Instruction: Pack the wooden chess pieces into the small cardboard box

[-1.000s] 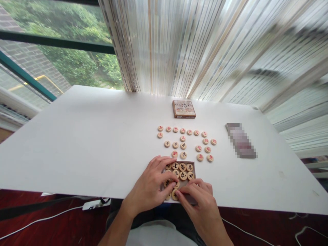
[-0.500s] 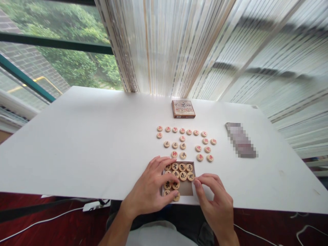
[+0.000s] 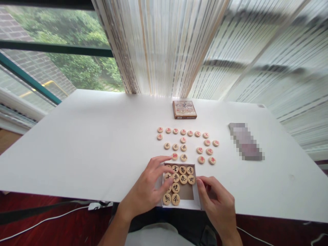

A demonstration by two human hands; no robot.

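Note:
A shallow open box lies at the table's near edge, with several round Chinese chess pieces marked in black inside, among them a piece in the lowest row. Its lower right part shows bare bottom. Over the box's left side is my left hand, fingers spread apart and the thumb above the pieces; it covers some of them. At the right wall, my right hand has thumb and index finger pinched on the box's edge. Just beyond the box lie a red-marked piece and a black-marked piece.
Farther out, red-marked pieces and black-marked pieces lie in loose rows on the white table. A printed box sits at the back. At right is a blurred-out flat object.
My left thumb and fingers have drawn back leftward, uncovering more pieces in the box. My right hand stays by the right wall. The view has shifted slightly.

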